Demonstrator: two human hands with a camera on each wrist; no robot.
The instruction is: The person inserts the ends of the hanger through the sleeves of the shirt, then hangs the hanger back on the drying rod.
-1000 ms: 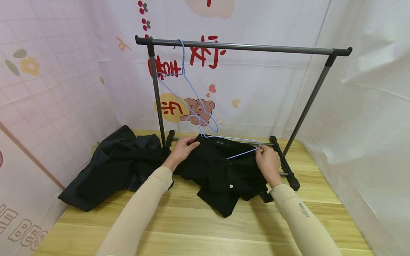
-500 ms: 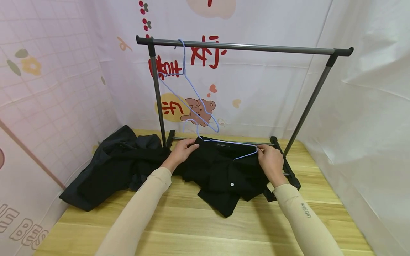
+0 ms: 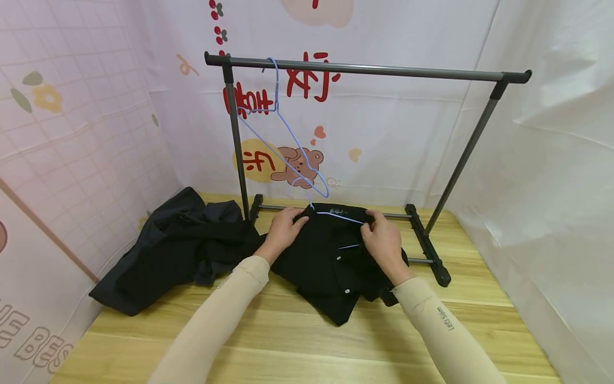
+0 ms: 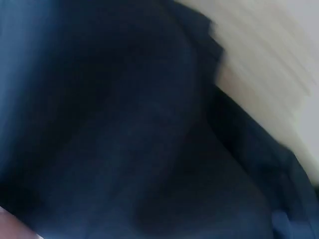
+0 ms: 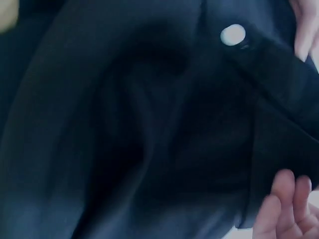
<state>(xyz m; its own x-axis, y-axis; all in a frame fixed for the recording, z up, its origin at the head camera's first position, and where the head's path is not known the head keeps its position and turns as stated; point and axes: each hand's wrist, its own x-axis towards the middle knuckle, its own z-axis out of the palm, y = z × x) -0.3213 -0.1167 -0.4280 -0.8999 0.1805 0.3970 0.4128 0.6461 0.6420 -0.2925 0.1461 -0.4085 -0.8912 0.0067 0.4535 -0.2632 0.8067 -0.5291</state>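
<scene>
A black shirt (image 3: 316, 256) with white buttons lies bunched on the table under both hands. A light blue wire hanger (image 3: 338, 215) sits at its neck opening. The hook stands up behind the collar; one arm runs toward the right hand, and much of the rest is hidden by cloth. My left hand (image 3: 284, 230) pinches the shirt beside the hook. My right hand (image 3: 384, 242) pinches the collar's right side, right at the hanger's arm. Dark shirt cloth (image 4: 124, 124) fills most of the left wrist view. The right wrist view shows a white button (image 5: 233, 35) on the shirt front.
A dark grey clothes rack (image 3: 364, 69) stands behind the shirt, its feet on the wooden table (image 3: 297, 346). Another blue hanger (image 3: 288, 125) hangs from its bar at the left. A dark garment pile (image 3: 172, 250) lies to the left, against the shirt. Printed curtains enclose the space.
My right hand has moved left along the hanger to the collar, and the hanger's right end is now hidden. My left hand, the hook and the shirt have shifted slightly right.
</scene>
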